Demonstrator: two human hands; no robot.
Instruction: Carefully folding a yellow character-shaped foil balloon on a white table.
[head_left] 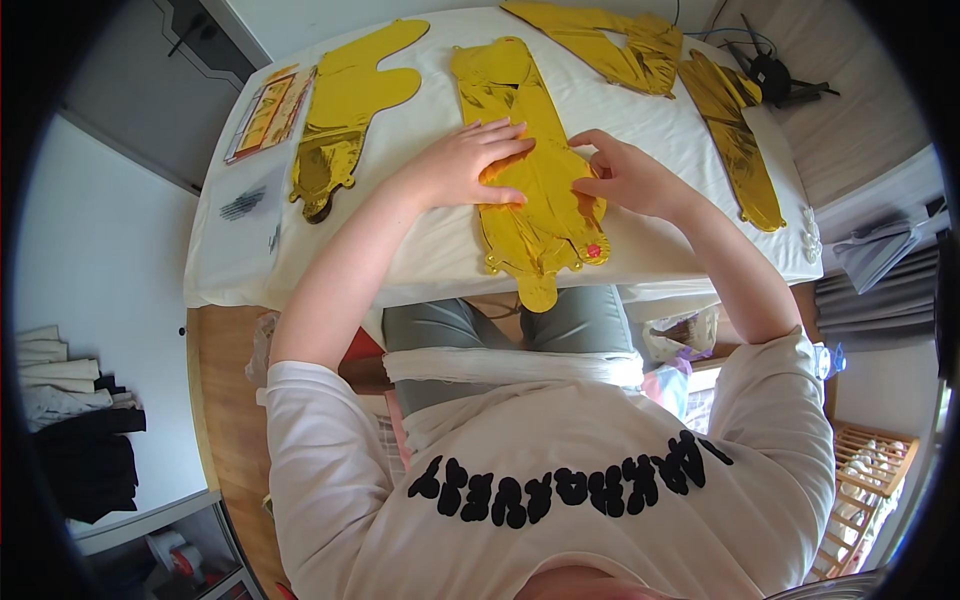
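A flat gold foil balloon point(530, 225) lies on the white-covered table in front of me, its rounded tab reaching past the front edge. My left hand point(475, 168) rests on its left side, palm down with the fingers spread. At the balloon's right edge is my right hand point(628, 177), thumb and forefinger apart; its other fingers are partly hidden. A small red mark point(594, 251) shows near the balloon's lower right corner. Creases run across the foil, and its upper part lies smooth beyond my hands.
Another gold foil balloon point(352, 105) lies to the left, beside a printed packet point(270, 112) and a clear plastic sheet point(240, 225). More gold foil balloons lie at the far right point(610, 42) and right point(738, 135). A black router-like device point(772, 78) with cables stands in the back right corner.
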